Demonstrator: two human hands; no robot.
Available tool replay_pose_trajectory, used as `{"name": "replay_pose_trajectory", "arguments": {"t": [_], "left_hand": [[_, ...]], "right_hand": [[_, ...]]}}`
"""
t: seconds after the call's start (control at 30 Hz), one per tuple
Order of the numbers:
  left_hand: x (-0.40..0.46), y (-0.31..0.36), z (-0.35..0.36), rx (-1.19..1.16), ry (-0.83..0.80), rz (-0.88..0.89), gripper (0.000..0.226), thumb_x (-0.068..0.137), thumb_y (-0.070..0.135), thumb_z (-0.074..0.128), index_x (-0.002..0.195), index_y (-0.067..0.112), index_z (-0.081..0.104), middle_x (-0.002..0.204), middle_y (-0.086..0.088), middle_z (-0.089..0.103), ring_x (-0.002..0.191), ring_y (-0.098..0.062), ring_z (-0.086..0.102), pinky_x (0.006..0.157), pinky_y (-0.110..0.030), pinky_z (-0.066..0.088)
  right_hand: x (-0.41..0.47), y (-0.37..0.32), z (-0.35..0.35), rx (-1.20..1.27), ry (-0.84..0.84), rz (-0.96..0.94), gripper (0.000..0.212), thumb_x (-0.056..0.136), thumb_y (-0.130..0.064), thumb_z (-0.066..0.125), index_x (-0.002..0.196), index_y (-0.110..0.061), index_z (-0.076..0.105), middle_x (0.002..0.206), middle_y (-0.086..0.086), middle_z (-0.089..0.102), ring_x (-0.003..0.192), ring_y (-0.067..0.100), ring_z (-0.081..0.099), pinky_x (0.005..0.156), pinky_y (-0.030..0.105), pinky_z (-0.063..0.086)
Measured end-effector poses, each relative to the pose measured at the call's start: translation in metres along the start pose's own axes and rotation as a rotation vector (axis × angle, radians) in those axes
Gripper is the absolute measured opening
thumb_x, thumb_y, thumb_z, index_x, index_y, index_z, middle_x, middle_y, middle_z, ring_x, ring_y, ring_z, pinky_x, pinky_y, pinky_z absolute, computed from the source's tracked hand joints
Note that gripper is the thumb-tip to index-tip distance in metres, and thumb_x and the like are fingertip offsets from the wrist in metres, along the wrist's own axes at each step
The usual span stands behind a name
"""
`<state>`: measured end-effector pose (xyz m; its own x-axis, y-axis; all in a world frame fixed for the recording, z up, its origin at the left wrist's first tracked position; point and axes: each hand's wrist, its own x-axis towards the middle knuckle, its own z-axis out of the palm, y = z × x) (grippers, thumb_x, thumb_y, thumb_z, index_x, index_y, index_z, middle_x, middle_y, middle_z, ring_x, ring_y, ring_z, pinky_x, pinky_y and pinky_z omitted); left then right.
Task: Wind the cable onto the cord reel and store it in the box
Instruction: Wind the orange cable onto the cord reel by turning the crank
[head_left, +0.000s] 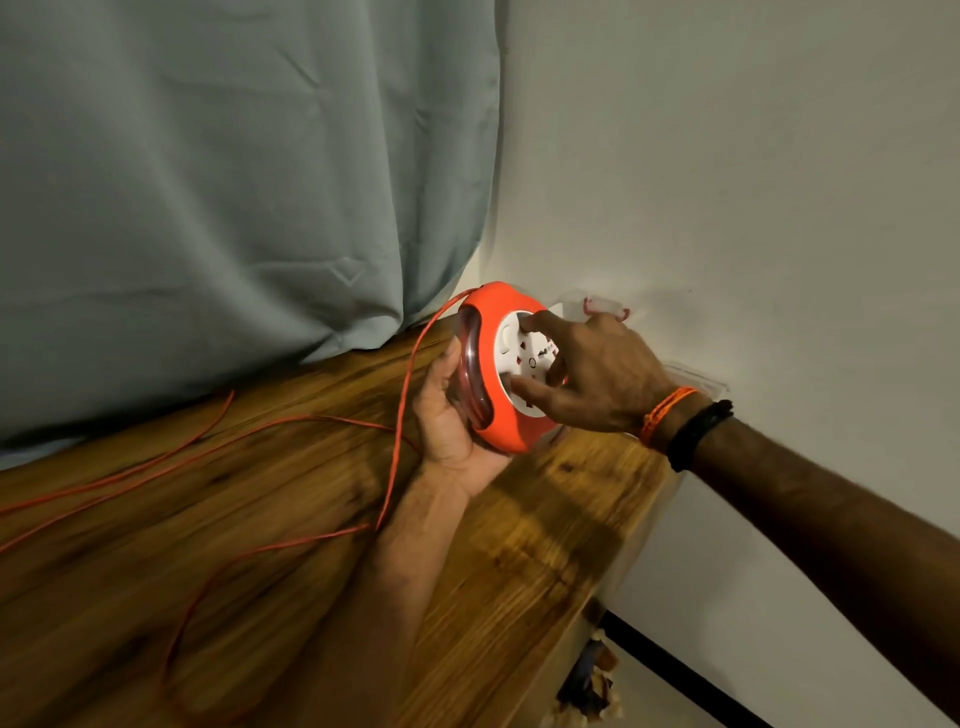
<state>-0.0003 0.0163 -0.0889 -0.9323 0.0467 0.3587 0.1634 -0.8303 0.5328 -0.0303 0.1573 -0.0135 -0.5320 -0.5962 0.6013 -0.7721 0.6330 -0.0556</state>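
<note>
A round orange cord reel (493, 426) with a white socket face is held upright above the far right corner of the wooden table (260, 545). My left hand (447, 415) cups it from below and behind. My right hand (587, 374) rests on the white socket face, index finger and thumb spread across it. A thin orange cable (400, 415) leaves the top of the reel and trails in loose loops across the table to the left edge of the view. A clear plastic box (696, 376) stands against the wall behind my right hand, mostly hidden.
A grey-green curtain (234, 182) hangs behind the table on the left. A white wall (753, 182) rises on the right. The table's right edge drops to the floor, where a black skirting line (675, 670) and a small bundle of things (587, 680) lie.
</note>
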Motion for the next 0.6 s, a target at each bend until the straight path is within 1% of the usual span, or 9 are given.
{"name": "replay_pose_trajectory", "arguments": {"t": [0.13, 0.2, 0.27, 0.3, 0.37, 0.43, 0.5, 0.57, 0.6], "left_hand": [[-0.001, 0.001, 0.002, 0.004, 0.014, 0.012, 0.097, 0.070, 0.047, 0.077, 0.152, 0.009, 0.041, 0.156, -0.021, 0.039, 0.142, -0.040, 0.039, 0.117, -0.056, 0.031], [-0.002, 0.002, 0.004, 0.010, 0.031, 0.010, 0.091, 0.069, 0.048, 0.077, 0.147, 0.010, 0.050, 0.148, -0.019, 0.051, 0.134, -0.038, 0.050, 0.109, -0.055, 0.042], [-0.001, 0.001, 0.007, 0.025, 0.048, 0.026, 0.078, 0.071, 0.046, 0.075, 0.138, 0.009, 0.060, 0.135, -0.018, 0.063, 0.120, -0.036, 0.062, 0.101, -0.052, 0.050], [-0.001, 0.000, 0.009, 0.029, 0.056, 0.032, 0.074, 0.073, 0.044, 0.073, 0.136, 0.007, 0.060, 0.130, -0.019, 0.066, 0.113, -0.035, 0.066, 0.098, -0.050, 0.052], [-0.003, -0.001, 0.011, 0.013, 0.081, 0.009, 0.077, 0.078, 0.044, 0.067, 0.143, 0.004, 0.052, 0.128, -0.019, 0.063, 0.100, -0.031, 0.069, 0.096, -0.049, 0.051], [-0.003, -0.001, 0.011, -0.023, 0.078, -0.008, 0.075, 0.083, 0.045, 0.057, 0.145, 0.003, 0.048, 0.124, -0.018, 0.061, 0.087, -0.026, 0.070, 0.089, -0.045, 0.054], [-0.003, 0.000, 0.009, -0.040, 0.073, -0.011, 0.068, 0.083, 0.046, 0.055, 0.136, 0.003, 0.058, 0.117, -0.018, 0.066, 0.080, -0.024, 0.069, 0.082, -0.042, 0.055], [-0.003, 0.000, 0.010, -0.036, 0.063, -0.019, 0.066, 0.082, 0.048, 0.055, 0.131, 0.004, 0.063, 0.115, -0.019, 0.068, 0.086, -0.028, 0.068, 0.084, -0.044, 0.055], [-0.003, 0.001, 0.010, -0.023, 0.060, -0.018, 0.068, 0.082, 0.049, 0.056, 0.134, 0.005, 0.061, 0.121, -0.021, 0.067, 0.096, -0.033, 0.066, 0.088, -0.047, 0.054]], "right_hand": [[0.005, -0.001, 0.002, 0.051, -0.043, 0.038, 0.064, 0.083, -0.056, 0.064, 0.135, -0.019, 0.054, 0.098, 0.011, 0.076, 0.097, 0.032, 0.069, 0.087, 0.042, 0.053], [0.006, -0.008, 0.002, 0.190, -0.038, 0.219, 0.058, 0.076, -0.051, 0.074, 0.124, -0.019, 0.063, 0.103, 0.007, 0.076, 0.096, 0.028, 0.070, 0.085, 0.042, 0.056], [0.008, -0.017, 0.002, 0.626, -0.035, 0.630, 0.046, 0.075, -0.043, 0.076, 0.110, -0.013, 0.068, 0.081, 0.007, 0.075, 0.071, 0.023, 0.071, 0.058, 0.034, 0.058], [0.010, -0.020, 0.004, 0.935, -0.071, 0.858, 0.040, 0.080, -0.037, 0.073, 0.108, -0.008, 0.067, 0.065, 0.006, 0.071, 0.054, 0.020, 0.068, 0.042, 0.026, 0.049], [0.012, -0.024, 0.002, 1.379, -0.148, 1.103, 0.030, 0.090, -0.029, 0.064, 0.113, -0.011, 0.060, 0.064, 0.007, 0.064, 0.036, 0.013, 0.061, 0.031, 0.014, 0.037], [0.012, -0.023, 0.002, 1.489, -0.204, 1.138, 0.037, 0.094, -0.027, 0.060, 0.126, -0.011, 0.055, 0.078, 0.011, 0.064, 0.034, 0.009, 0.061, 0.031, 0.012, 0.039], [0.012, -0.023, 0.001, 1.487, -0.214, 1.120, 0.043, 0.095, -0.024, 0.058, 0.133, -0.006, 0.050, 0.074, 0.012, 0.064, 0.036, 0.010, 0.062, 0.033, 0.012, 0.041], [0.009, -0.022, -0.002, 1.437, -0.216, 1.078, 0.041, 0.095, -0.021, 0.056, 0.132, -0.003, 0.048, 0.079, 0.014, 0.064, 0.038, 0.012, 0.064, 0.032, 0.013, 0.039], [0.008, -0.021, -0.005, 1.381, -0.217, 1.048, 0.037, 0.095, -0.020, 0.055, 0.127, -0.002, 0.049, 0.086, 0.016, 0.063, 0.037, 0.012, 0.063, 0.032, 0.013, 0.037]]}}
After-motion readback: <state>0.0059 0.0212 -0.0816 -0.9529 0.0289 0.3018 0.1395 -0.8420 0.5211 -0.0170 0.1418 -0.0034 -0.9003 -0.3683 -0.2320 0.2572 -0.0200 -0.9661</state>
